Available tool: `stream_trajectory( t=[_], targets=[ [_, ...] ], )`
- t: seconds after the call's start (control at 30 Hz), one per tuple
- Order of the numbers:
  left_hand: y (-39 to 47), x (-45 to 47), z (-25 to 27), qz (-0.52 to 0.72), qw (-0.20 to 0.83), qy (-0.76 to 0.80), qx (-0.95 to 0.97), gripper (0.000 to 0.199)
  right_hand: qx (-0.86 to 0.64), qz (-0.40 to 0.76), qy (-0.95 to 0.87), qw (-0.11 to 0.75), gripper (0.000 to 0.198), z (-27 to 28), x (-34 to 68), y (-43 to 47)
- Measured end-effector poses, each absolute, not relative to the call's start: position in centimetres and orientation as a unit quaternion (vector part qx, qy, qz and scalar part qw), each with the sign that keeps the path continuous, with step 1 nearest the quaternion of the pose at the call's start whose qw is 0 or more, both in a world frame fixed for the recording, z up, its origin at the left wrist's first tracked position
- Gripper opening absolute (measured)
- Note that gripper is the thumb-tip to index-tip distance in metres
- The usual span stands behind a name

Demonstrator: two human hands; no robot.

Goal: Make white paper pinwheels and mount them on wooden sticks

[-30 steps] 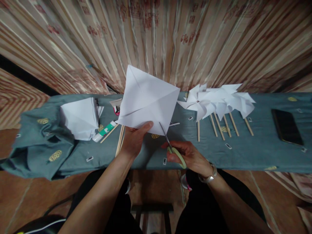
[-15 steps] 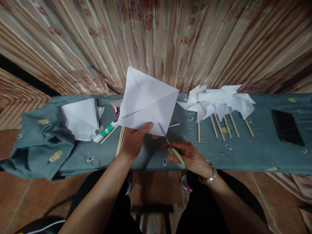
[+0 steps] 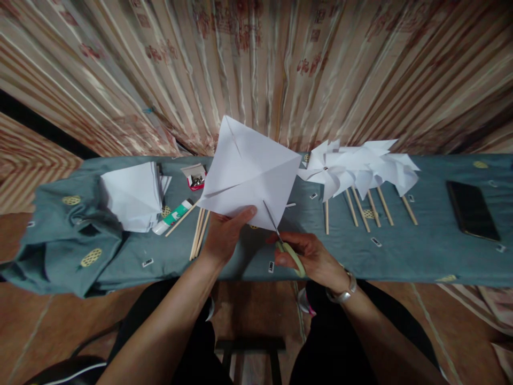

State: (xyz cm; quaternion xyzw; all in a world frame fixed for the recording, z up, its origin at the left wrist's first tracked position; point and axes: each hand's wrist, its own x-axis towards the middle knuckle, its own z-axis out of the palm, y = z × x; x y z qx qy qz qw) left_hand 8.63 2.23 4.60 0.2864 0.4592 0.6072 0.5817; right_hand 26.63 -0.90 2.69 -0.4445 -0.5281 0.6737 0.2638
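Note:
A square sheet of white paper (image 3: 256,166), creased along its diagonals, is held above the table by my left hand (image 3: 226,232). The thumb lies on top near the lower edge; the other fingers are hidden beneath. Slits run inward from its top and left corners. My right hand (image 3: 306,254) grips scissors (image 3: 290,254) with pale green handles. Their blades point up and left, at the sheet's bottom corner, with one blade lying over the paper. A silver bracelet circles the right wrist.
Left on the cloth-covered table (image 3: 433,256) are a paper stack (image 3: 132,195), a glue stick (image 3: 173,216), wooden sticks (image 3: 198,235) and a small red box (image 3: 195,179) of metal pins. Several paper pinwheels (image 3: 332,168) on sticks lie right, with a dark phone (image 3: 473,210) beyond.
My left hand and the paper have shifted slightly right and down, so the bottom corner sits deeper against the scissors. The red box now shows more fully. My right hand has barely moved.

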Motion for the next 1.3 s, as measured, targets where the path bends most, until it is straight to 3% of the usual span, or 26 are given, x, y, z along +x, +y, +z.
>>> stream_trajectory(
  t=[1.3],
  targets=[
    [1.53, 8.89, 4.25, 0.572, 0.589, 0.490, 0.292, 0.034, -0.426, 0.686, -0.507, 0.302, 0.043, 2.76, 26.16, -0.47]
  ],
)
